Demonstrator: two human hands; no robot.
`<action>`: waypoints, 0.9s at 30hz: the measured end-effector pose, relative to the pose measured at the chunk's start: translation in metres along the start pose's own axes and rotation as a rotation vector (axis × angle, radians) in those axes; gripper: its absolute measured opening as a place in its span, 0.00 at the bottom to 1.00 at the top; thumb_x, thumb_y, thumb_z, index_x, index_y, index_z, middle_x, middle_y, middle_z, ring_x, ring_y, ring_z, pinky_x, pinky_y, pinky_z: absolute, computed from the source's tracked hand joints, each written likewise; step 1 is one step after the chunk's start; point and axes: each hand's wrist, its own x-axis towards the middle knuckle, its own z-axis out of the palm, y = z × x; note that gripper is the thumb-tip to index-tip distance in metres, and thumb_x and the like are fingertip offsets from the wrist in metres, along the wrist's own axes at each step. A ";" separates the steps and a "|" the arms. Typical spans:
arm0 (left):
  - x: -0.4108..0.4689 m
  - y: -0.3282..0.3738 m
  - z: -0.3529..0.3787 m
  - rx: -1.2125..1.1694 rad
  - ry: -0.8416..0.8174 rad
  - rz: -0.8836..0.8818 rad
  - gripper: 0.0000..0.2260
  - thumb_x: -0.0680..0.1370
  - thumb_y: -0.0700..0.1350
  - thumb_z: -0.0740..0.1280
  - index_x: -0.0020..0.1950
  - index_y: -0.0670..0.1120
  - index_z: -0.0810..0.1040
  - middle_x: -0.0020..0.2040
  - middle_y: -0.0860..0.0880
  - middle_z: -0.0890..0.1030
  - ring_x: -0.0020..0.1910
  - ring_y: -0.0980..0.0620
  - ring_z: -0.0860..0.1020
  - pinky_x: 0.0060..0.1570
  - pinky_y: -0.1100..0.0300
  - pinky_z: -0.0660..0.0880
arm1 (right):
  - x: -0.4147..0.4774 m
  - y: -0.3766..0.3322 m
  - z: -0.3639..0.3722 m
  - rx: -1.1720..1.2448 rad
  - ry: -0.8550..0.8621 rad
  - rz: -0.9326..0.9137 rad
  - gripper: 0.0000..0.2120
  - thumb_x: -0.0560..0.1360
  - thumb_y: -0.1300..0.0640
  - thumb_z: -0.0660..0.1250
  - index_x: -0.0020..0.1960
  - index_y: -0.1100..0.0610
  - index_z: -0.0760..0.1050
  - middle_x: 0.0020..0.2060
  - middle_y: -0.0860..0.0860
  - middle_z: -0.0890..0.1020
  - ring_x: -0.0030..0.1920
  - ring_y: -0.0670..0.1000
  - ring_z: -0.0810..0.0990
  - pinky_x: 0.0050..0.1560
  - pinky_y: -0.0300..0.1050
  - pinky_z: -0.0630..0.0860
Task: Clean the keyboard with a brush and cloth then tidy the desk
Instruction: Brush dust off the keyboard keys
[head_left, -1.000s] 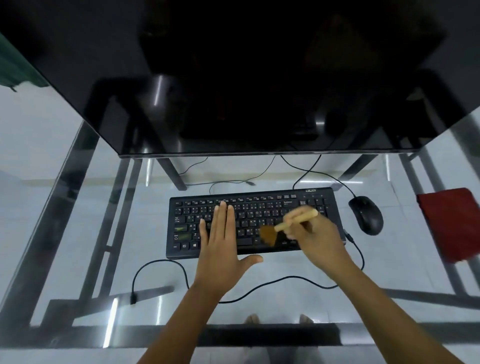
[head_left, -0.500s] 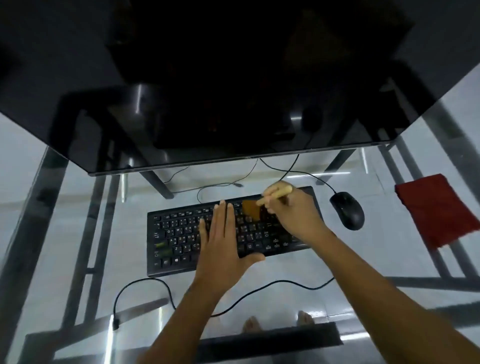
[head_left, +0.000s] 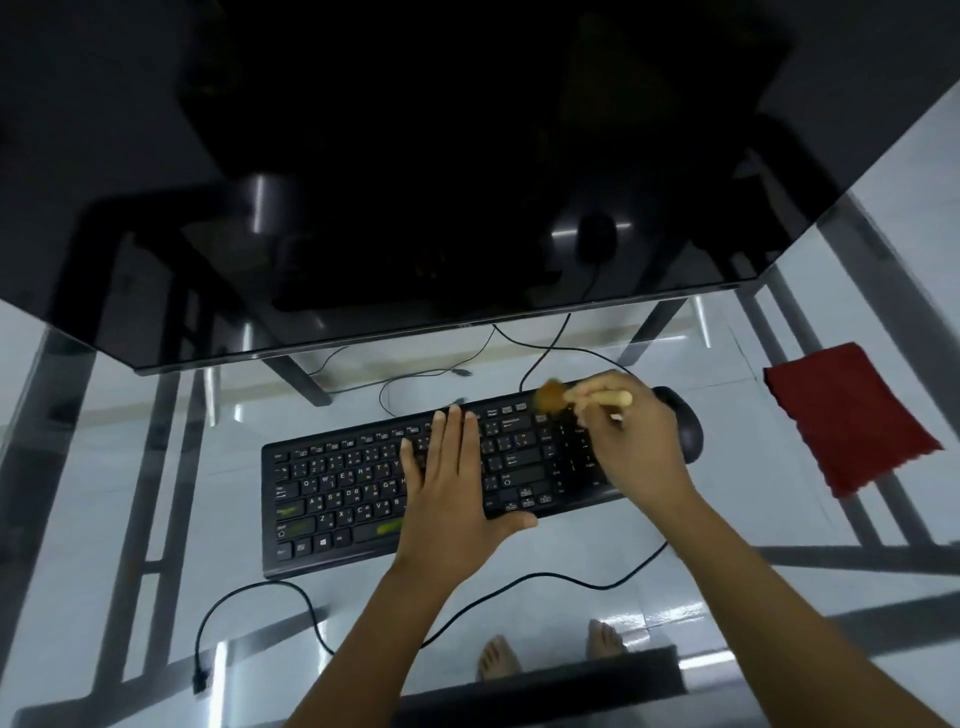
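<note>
We find the keyboard (head_left: 337, 488) central on the glass desk (head_left: 769, 519). Its middle is covered by the flat left hand (head_left: 447, 499), its right end by the right hand (head_left: 634, 447) gripping the brush (head_left: 582, 399). The mouse (head_left: 683, 436) sits just beside the keyboard's right end, partly behind that hand, closing that side. The monitor (head_left: 415, 156) overhangs the rear, with loose cables (head_left: 441, 371) beneath it. A cable loop (head_left: 249, 592) lies at the front left. We note open glass left of the keyboard, and between the mouse and the red cloth (head_left: 847, 415).
</note>
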 end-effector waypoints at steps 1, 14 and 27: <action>0.001 0.002 0.000 0.010 0.000 -0.002 0.54 0.66 0.76 0.59 0.79 0.46 0.38 0.79 0.49 0.38 0.76 0.52 0.32 0.73 0.41 0.32 | 0.002 0.002 -0.006 0.021 0.041 -0.009 0.07 0.77 0.64 0.66 0.46 0.55 0.79 0.43 0.49 0.84 0.44 0.44 0.83 0.49 0.33 0.78; 0.022 0.036 0.001 0.071 -0.083 0.057 0.58 0.64 0.76 0.62 0.78 0.46 0.35 0.78 0.49 0.34 0.75 0.51 0.30 0.71 0.38 0.31 | -0.010 0.026 -0.041 -0.072 -0.173 -0.002 0.06 0.78 0.64 0.65 0.46 0.56 0.78 0.40 0.47 0.85 0.42 0.46 0.83 0.46 0.31 0.77; 0.018 0.033 0.006 0.114 -0.063 0.123 0.57 0.64 0.74 0.65 0.80 0.45 0.43 0.80 0.49 0.43 0.78 0.53 0.38 0.73 0.45 0.32 | -0.021 0.038 -0.059 -0.010 -0.229 0.045 0.06 0.78 0.64 0.65 0.45 0.58 0.78 0.36 0.49 0.85 0.39 0.45 0.83 0.45 0.37 0.80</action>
